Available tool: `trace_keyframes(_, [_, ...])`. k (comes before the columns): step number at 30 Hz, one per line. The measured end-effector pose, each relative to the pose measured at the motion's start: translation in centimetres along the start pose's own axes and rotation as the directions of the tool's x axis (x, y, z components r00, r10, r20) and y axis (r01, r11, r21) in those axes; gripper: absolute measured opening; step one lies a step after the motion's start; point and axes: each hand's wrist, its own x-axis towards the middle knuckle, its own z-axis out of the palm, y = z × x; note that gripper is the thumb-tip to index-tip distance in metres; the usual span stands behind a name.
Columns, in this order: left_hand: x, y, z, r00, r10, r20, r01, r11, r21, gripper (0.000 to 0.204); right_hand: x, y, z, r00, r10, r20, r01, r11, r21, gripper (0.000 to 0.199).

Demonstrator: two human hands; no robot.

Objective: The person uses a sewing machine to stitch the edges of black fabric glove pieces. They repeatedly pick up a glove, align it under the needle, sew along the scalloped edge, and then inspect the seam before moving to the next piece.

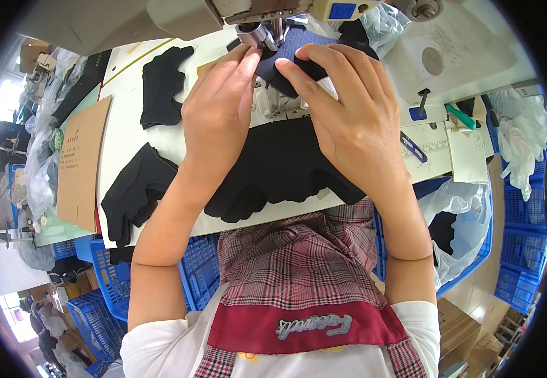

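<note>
Under the head of a sewing machine (272,31) lies a dark blue fabric piece (289,53) with black parts at its edges. My left hand (218,107) has its fingers pressed together at the left edge of the piece, close beside the presser foot (272,43). From the right, my right hand (355,113) grips the fabric between thumb and fingers. What lies under the fingertips is partly hidden. Below my hands, cut black fabric pieces (273,167) lie at the table's near edge.
More black cut pieces lie at the left, upper (162,85) and lower (136,186). A cardboard sheet (83,164) leans beyond them. Right of my hand are a purple-handled cutter (414,147) and a green tool (460,116). Blue crates (201,268) and a plastic-lined bin (469,214) stand below the table.
</note>
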Motion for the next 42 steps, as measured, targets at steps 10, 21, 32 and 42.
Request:
trace_keyframes(10, [0.0, 1.0, -0.1, 0.999, -0.021, 0.042, 0.015, 0.991, 0.129, 0.023, -0.3, 0.4, 0.6, 0.997, -0.055, -0.062, 0.054, 0.998, -0.010, 0.035])
trace_keyframes(21, [0.8, 1.0, -0.3, 0.980, -0.137, 0.147, 0.109, 0.977, 0.184, 0.011, -0.3, 0.7, 1.3, 0.992, -0.069, -0.104, 0.064, 0.997, -0.051, 0.032])
trace_keyframes(32, [1.3, -0.2, 0.5, 0.983, -0.141, 0.114, 0.113, 0.968, 0.224, 0.009, 0.2, 1.7, 2.5, 0.984, 0.040, -0.176, -0.023, 0.995, 0.099, 0.032])
trace_keyframes(42, [0.5, -0.4, -0.9, 0.979, -0.188, 0.073, 0.181, 0.979, 0.093, 0.011, 0.1, 1.8, 2.6, 0.983, -0.006, -0.182, 0.020, 0.997, 0.073, 0.027])
